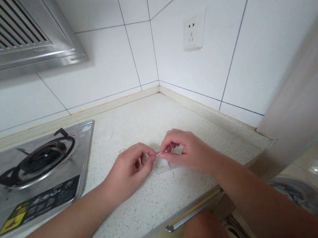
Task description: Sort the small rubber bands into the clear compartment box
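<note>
My left hand (132, 165) and my right hand (187, 149) meet over the speckled countertop (151, 214), fingertips almost touching. Both are closed in a pinch on a thin, pale strip (159, 154), one end in each. It is small and mostly covered by the fingers, so its exact kind does not show. Under the hands lies a clear plastic piece (164, 166), flat on the counter and partly hidden by my right hand.
On the left a gas stove (86, 148) with a black burner (45, 155) is set into the counter, below a metal range hood (69, 48). White tiled walls meet behind. A socket (195, 32) is on the right wall. A drawer handle (194, 214) sticks out below the counter edge.
</note>
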Demonstrator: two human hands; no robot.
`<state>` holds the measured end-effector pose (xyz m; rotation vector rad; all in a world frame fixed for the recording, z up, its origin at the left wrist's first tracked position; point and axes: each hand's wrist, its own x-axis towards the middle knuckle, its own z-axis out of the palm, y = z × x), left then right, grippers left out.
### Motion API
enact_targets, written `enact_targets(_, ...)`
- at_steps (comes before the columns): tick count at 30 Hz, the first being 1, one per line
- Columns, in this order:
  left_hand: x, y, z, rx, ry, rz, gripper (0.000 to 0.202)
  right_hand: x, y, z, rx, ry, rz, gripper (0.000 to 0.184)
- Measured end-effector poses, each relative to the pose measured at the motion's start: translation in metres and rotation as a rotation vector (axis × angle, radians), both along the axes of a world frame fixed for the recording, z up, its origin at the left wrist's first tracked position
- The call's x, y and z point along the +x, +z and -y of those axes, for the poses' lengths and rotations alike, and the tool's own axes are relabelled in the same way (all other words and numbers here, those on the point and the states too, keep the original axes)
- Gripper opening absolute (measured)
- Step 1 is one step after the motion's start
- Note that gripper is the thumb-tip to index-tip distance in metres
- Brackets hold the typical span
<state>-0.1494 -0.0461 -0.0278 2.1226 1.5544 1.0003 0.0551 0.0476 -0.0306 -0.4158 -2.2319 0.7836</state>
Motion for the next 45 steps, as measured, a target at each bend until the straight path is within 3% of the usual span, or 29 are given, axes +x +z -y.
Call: enact_targets(45,0.0033,0.0059,0.0021,-0.020,-0.042,0.012,0.014,0.0020,0.0023,0.0035,-0.060,0.007,0.047,0.013)
